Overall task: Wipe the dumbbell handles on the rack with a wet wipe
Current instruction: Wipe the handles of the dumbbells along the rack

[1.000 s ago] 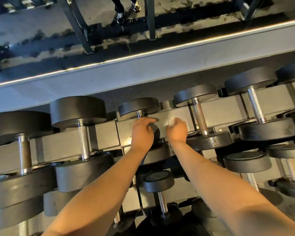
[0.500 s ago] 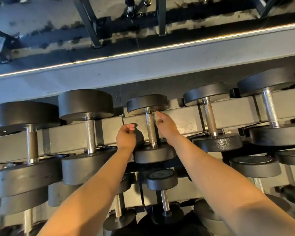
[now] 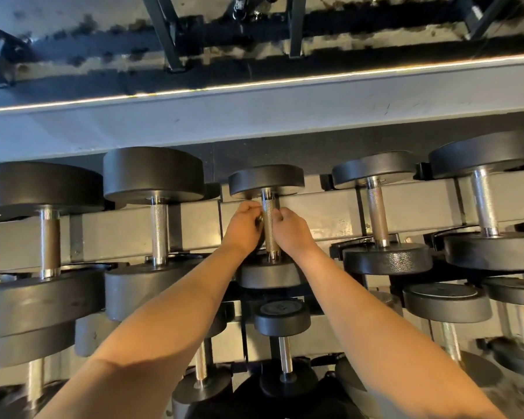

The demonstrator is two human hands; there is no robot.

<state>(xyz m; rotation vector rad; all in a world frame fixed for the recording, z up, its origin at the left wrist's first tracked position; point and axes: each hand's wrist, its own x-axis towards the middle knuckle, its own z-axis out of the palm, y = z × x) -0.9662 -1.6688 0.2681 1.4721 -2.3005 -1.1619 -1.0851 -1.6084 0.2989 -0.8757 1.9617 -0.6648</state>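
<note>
- Head view: your left hand [image 3: 243, 228] and right hand [image 3: 291, 229] flank the knurled chrome dumbbell handle [image 3: 268, 228] at top-rack centre, fingers curled against it.
- White wet wipe not clearly visible; can't tell which hand holds it.
- Step, likely: wiping this handle. Next: stroke along its length.
- Room: black round weight heads [image 3: 266, 180] cap both ends; grey steel rack rail [image 3: 321, 213] sits just behind.

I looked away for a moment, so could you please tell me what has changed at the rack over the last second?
Both hands closed in on the middle handle. The left hand, which lay over it a second ago and then drew off to the left, is back against its left side. The right hand moved from the rail to the handle's right side, fingers curled at it. The wipe cannot be made out now. The dumbbells stayed on the rack.
</note>
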